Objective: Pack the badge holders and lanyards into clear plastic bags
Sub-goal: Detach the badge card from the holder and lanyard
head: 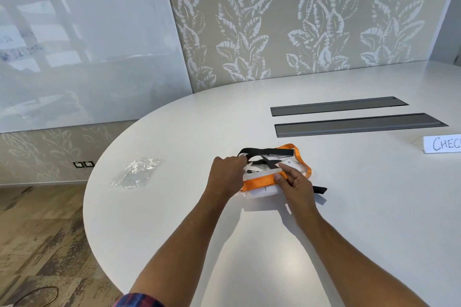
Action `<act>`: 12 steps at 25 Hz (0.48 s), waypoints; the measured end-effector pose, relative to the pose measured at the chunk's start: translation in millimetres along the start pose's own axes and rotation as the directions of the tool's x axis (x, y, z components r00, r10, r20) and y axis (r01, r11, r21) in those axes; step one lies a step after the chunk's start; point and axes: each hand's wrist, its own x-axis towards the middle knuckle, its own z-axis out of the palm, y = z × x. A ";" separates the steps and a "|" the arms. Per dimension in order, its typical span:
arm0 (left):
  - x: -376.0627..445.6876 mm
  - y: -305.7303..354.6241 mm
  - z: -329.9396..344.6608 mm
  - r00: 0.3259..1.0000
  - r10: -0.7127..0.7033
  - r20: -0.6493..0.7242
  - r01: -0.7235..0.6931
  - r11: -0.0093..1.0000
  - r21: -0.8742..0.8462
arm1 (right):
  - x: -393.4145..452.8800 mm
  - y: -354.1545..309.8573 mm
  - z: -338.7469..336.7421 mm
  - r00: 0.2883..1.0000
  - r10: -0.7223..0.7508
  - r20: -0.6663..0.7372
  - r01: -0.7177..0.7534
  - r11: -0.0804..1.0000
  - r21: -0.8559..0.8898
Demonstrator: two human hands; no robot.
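— What's the person up to at the white table?

— Sorting the pile in the middle. The left hand is curled, pinching the black lanyard at the pile's nine o'clock edge. The right hand lies on the five o'clock side, thumb and forefinger nipping the badge holders and orange lanyard.

— Any advice?

— I'd free one strap at a time and fold it flat on its holder before reaching for the clear plastic bags, lying well apart at nine o'clock.

— How many holders are there?

— Can't tell; they overlap and straps cross them. The left fingertips are hidden too, and the paper sign at three o'clock is cut off.
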 end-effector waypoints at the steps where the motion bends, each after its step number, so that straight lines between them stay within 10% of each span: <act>1: 0.9 -2.2 2.1 1.000 -0.019 0.005 0.019 1.000 -0.007 | 0.5 1.4 -0.6 1.000 -0.004 -0.022 0.004 1.000 -0.004; 12: -9.2 2.6 7.3 0.995 -0.103 -0.006 0.102 0.990 -0.098 | -1.3 -0.6 -0.9 0.998 0.015 -0.068 -0.008 0.996 0.094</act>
